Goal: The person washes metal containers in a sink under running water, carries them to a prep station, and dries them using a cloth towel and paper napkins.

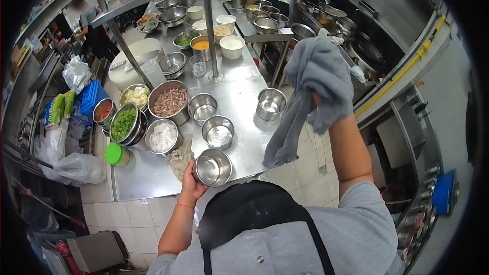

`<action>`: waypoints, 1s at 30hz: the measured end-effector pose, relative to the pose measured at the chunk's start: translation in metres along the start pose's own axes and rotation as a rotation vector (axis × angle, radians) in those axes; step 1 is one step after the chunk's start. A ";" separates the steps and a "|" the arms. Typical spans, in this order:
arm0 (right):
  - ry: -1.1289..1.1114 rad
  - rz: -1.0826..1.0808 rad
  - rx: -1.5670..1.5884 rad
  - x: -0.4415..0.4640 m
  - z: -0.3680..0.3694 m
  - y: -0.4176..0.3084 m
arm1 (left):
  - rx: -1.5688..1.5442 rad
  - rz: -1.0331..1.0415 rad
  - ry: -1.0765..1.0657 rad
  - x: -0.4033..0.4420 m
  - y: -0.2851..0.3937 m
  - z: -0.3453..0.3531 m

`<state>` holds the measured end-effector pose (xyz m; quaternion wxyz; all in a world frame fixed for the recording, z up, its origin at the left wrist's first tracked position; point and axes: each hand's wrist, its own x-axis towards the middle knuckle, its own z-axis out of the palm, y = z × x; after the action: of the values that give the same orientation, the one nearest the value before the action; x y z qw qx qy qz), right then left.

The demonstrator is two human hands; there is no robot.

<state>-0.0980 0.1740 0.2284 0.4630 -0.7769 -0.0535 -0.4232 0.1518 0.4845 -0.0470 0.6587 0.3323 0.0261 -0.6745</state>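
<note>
Bright overhead light left glare on the table (244,79); the view bowed at its edges and darkened in the corners.

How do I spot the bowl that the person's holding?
Find the big steel table, then go to its near edge, beside the crumpled beige cloth. There, the left hand holds a round, shiny steel bowl. Other empty bowls look like it, but only this one is in a hand.

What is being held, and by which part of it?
The left hand holds a steel bowl by its left side; the right hand, a gray cloth by its bunched middle.
</note>
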 end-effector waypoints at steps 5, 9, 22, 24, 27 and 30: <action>0.334 0.288 -0.418 -0.018 -0.018 0.088 | 0.043 0.136 0.200 0.021 -0.010 -0.002; -0.261 0.894 -1.104 -0.095 0.014 0.174 | 0.257 0.182 0.534 0.027 -0.012 -0.014; -0.374 1.033 -0.939 -0.198 0.010 0.376 | 1.358 0.957 0.488 -0.014 -0.036 0.023; -0.474 0.879 -0.859 -0.177 0.020 0.311 | 1.814 0.953 0.631 -0.023 -0.034 0.040; -0.575 0.795 -0.775 -0.196 0.025 0.299 | 1.630 0.847 0.642 -0.016 -0.034 0.035; -0.465 0.801 -0.864 -0.214 0.039 0.269 | 1.411 0.906 0.578 0.007 -0.026 0.031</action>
<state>-0.0822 0.1175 -0.1125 0.2063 -0.9251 0.3180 -0.0208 0.1164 0.4669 -0.0369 0.4720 0.7967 -0.3646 -0.0977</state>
